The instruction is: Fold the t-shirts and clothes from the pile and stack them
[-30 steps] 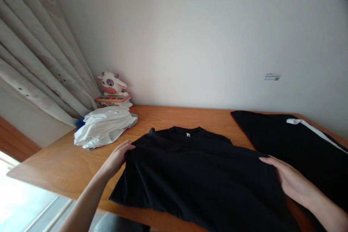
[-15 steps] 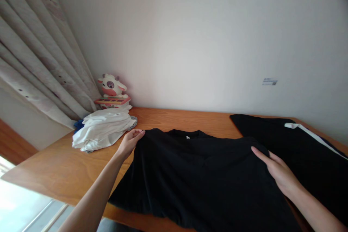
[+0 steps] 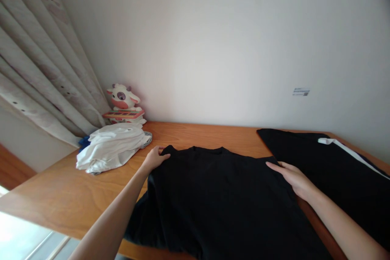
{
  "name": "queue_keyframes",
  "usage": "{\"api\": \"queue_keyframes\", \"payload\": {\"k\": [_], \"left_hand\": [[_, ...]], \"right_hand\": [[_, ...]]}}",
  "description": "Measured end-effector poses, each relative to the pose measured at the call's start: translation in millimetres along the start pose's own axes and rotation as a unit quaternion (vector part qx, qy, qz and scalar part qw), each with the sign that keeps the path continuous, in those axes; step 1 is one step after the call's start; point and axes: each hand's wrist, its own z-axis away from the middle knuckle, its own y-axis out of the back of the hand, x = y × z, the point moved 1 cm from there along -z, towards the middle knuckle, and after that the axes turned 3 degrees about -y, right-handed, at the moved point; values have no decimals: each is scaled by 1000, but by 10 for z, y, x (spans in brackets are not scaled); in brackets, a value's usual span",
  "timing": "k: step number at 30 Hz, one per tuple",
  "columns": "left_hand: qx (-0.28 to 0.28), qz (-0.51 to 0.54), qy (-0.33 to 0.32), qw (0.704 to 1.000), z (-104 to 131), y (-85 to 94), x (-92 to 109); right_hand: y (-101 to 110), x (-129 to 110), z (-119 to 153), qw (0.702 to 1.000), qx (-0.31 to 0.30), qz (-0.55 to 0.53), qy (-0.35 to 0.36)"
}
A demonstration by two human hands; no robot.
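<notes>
A black T-shirt (image 3: 225, 199) is spread in front of me, its neckline toward the wall and its lower part running out of view at the bottom. My left hand (image 3: 155, 158) pinches its left shoulder, thumb on top of the cloth. At the right shoulder my right hand (image 3: 291, 174) grips the fabric between thumb and fingers; some of those fingers are hidden. On the left side the sleeve and side cloth hang in loose folds near the front edge of the wooden table (image 3: 100, 195).
White crumpled clothes (image 3: 111, 146) lie at the back left, before a cow toy with a keyboard (image 3: 123, 103). Another black garment with a white stripe (image 3: 319, 170) lies flat on the right. A patterned curtain (image 3: 45, 57) hangs at left; a wall (image 3: 207, 48) stands behind.
Both hands have come closer together, still holding the T-shirt's shoulders. The neckline has narrowed, its inner label no longer shows, and the left side has bunched into folds.
</notes>
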Motion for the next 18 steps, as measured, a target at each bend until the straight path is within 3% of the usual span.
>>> {"api": "queue_keyframes", "payload": {"k": [5,9,10,12,15,16,18], "left_hand": [[72,35,-143,986,-68,41,85],[142,60,-121,981,-222,36,92],[139,62,-105,983,-254,27,78],[101,61,-77,990,-286,11,41],[27,78,-68,994,-278,9,7],[21,99,-78,992,-274,10,12],[53,151,-97,982,-286,6,45]], "right_hand": [[-20,-71,-144,990,52,-18,130],[-61,-117,-376,983,141,41,108],[-67,-115,-423,986,131,58,81],[-71,-99,-479,995,56,77,30],[-54,-84,-496,997,-42,62,29],[-51,-90,-503,996,-39,59,55],[-62,-118,-539,986,23,101,131]]}}
